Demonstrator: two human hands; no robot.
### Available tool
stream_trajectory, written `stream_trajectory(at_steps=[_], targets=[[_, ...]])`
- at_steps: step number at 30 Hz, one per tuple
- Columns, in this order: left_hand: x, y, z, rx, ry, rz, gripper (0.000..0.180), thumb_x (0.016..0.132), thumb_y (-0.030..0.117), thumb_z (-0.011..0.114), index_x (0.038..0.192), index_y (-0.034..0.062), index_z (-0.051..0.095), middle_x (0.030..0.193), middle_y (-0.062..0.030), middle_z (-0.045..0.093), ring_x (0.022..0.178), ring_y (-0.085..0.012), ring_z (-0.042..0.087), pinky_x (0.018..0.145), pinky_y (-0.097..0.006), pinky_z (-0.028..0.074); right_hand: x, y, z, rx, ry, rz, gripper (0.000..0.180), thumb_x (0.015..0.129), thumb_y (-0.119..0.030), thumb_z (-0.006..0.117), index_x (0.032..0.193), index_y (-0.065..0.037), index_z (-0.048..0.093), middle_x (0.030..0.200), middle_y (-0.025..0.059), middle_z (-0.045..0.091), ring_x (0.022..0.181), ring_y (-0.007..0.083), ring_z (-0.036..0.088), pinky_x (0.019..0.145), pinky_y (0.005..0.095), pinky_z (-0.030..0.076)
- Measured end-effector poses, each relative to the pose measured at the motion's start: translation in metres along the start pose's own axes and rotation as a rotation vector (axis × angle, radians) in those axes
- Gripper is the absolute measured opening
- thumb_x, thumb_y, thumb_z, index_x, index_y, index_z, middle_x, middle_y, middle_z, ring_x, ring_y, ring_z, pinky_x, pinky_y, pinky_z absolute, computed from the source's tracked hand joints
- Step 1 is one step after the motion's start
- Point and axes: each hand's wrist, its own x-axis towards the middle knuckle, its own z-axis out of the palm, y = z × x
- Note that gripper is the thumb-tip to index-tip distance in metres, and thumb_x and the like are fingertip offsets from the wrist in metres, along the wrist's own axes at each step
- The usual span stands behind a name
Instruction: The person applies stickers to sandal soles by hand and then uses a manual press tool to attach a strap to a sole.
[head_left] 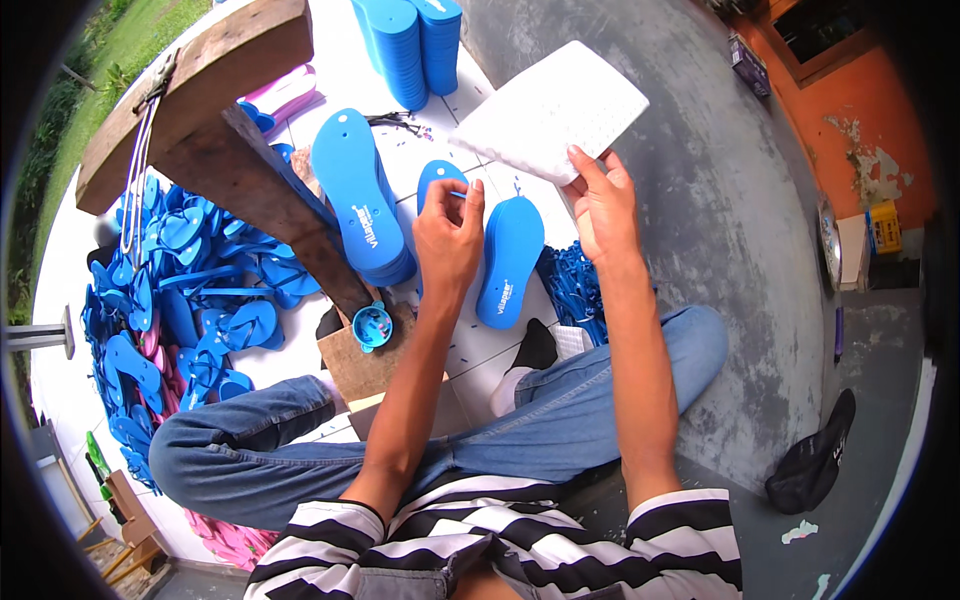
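Observation:
My right hand (605, 205) pinches the lower edge of a white rectangular pad (565, 105) with a bumpy surface, thumb on top, held tilted above the floor. My left hand (450, 240) is raised with fingers loosely bent and thumb apart; nothing shows in it. Just behind it lies a blue flip-flop sole (440, 175), partly hidden by the fingers. To its right another blue sole (511, 262) lies on the tiles. On its left stands a stack of blue soles (358, 200) with strap holes.
A wooden post stand (240, 160) rises at left, with a small blue cup (372, 327) at its base. Beyond it is a heap of blue flip-flops (200, 260). Blue straps (572, 285) lie by my right knee. Tall stacks of blue soles (408, 50) stand at the back.

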Motion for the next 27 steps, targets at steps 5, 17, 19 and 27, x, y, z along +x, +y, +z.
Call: stream_trajectory(at_steps=[5, 17, 19, 27], targets=[[0.007, -0.019, 0.005, -0.432, -0.073, 0.039, 0.045, 0.098, 0.031, 0.070, 0.122, -0.0062, 0.062, 0.110, -0.0150, 0.070, 0.098, -0.0180, 0.067, 0.082, -0.030, 0.054, -0.032, 0.024, 0.027, 0.140, -0.093, 0.182, 0.038, 0.094, -0.005, 0.070, 0.130, -0.001, 0.057, 0.121, 0.0117, 0.067, 0.110, 0.0186, 0.065, 0.099, 0.0371, 0.052], [0.017, -0.018, -0.020, -0.784, -0.124, -0.119, 0.042, 0.093, 0.008, 0.072, 0.126, -0.0040, 0.048, 0.106, -0.0145, 0.068, 0.097, -0.0213, 0.071, 0.087, -0.036, 0.063, -0.051, -0.014, 0.051, -1.161, -0.142, 0.054, 0.030, 0.095, -0.032, 0.071, 0.092, -0.001, 0.071, 0.079, 0.0099, 0.070, 0.065, 0.0121, 0.064, 0.056, 0.0287, 0.050], [0.016, -0.017, -0.019, -0.801, -0.134, -0.105, 0.047, 0.092, 0.006, 0.072, 0.128, -0.0053, 0.045, 0.110, -0.0165, 0.068, 0.099, -0.0221, 0.071, 0.087, -0.036, 0.063, -0.054, -0.008, 0.054, -1.219, -0.080, -0.207, 0.024, 0.092, -0.028, 0.074, 0.092, -0.003, 0.071, 0.081, 0.0085, 0.069, 0.063, 0.0139, 0.064, 0.056, 0.0298, 0.049], [0.009, -0.009, -0.010, -0.807, -0.225, -0.081, 0.051, 0.091, 0.003, 0.072, 0.132, -0.0072, 0.043, 0.115, -0.0180, 0.068, 0.103, -0.0229, 0.071, 0.090, -0.037, 0.063, -0.049, 0.022, 0.042, -1.101, -0.088, -0.569, 0.016, 0.089, -0.013, 0.075, 0.101, -0.003, 0.075, 0.097, 0.0115, 0.071, 0.077, 0.0226, 0.069, 0.066, 0.0332, 0.057]])
